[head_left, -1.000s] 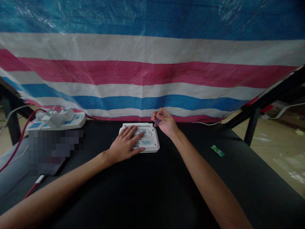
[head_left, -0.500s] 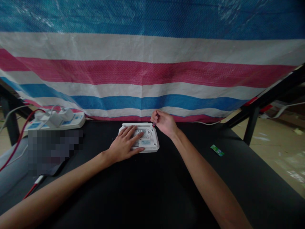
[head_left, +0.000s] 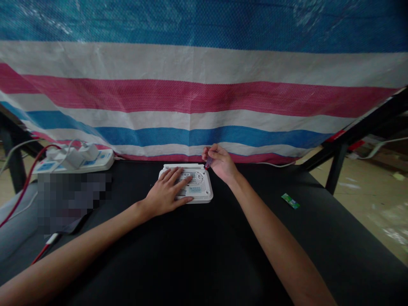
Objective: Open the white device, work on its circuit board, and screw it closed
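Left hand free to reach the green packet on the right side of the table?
Probably not easily. The left hand lies flat on the white device, and the right hand with its small tool sits between it and the green packet; the bare black table there favours the right.

White power strip [head_left: 76, 160] far left; green packet [head_left: 290, 201] right; striped tarp [head_left: 204, 97] behind.

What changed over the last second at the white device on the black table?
Very little. The right hand dipped slightly at its far right corner, then came back up, keeping its grip on the small reddish tool. The left hand stayed flat on the white device, which did not shift.
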{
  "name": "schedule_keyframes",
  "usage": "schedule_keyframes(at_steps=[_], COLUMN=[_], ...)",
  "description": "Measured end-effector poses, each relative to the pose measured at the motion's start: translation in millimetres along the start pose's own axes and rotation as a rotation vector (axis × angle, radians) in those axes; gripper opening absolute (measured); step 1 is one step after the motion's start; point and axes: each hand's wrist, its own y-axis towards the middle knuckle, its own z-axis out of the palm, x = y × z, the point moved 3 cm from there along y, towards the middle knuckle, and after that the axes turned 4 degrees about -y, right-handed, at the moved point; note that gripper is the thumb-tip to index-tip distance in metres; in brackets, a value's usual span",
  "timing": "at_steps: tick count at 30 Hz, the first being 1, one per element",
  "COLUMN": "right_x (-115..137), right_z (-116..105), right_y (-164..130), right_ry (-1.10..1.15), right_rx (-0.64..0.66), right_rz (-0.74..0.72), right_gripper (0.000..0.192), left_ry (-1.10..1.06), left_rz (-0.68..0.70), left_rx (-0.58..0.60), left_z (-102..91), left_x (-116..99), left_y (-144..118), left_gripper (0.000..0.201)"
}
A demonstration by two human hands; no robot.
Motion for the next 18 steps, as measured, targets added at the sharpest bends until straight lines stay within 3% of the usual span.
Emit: schedule_keyframes(at_steps=[8, 18], right_x=[3.1, 4.4], right_z=[8.2, 8.3], right_y=[-2.0, -2.1], right_ry=[-0.007, -0.026], right_rx=[0.079, 0.031], right_rz=[-0.030, 0.036], right_gripper=[0.037, 0.014], left_ry=[-0.005, 0.030], left_rz=[0.012, 0.012], left_rx=[-0.029, 0.005], left_z=[0.5, -0.7], left_x=[0.1, -0.2], left_y=[-0.9, -0.6], left_gripper=[0.068, 0.069])
